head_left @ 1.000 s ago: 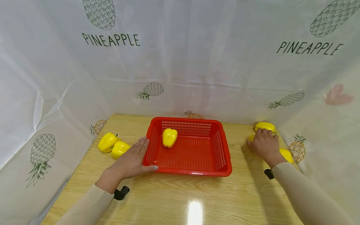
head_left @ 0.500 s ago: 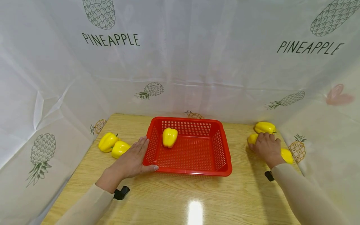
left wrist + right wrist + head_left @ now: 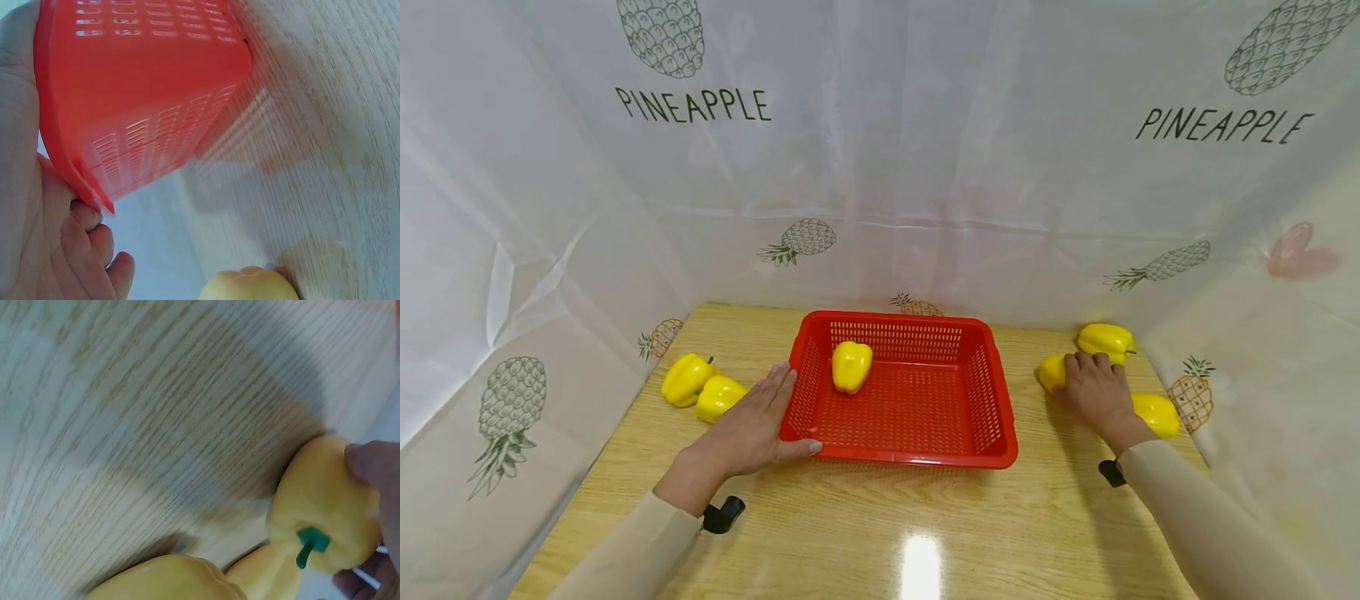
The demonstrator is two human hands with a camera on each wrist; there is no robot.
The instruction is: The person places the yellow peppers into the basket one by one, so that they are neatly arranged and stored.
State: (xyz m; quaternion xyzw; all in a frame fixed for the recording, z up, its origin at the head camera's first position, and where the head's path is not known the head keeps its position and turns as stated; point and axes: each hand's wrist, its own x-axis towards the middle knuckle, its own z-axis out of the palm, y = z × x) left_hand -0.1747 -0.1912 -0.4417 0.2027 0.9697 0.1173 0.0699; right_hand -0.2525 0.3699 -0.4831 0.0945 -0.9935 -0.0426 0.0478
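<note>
My right hand grips a yellow bell pepper on the table's right side. In the right wrist view this bell pepper shows its green stem, with thumb and fingers on either side of it. My left hand rests at the near left corner of a red plastic basket, its fingers straight along the left rim and the thumb over the front rim. The left wrist view has the basket wall beside the palm. One yellow bell pepper lies inside the basket, near its back left.
Two bell peppers lie left of the basket on the wooden table. On the right, one bell pepper lies behind my right hand and another bell pepper beside its wrist. A pineapple-printed white sheet surrounds the table.
My right hand has shifted slightly left with the bell pepper in its grip, uncovering more of the pepper by its wrist. The left hand and basket have stayed in place.
</note>
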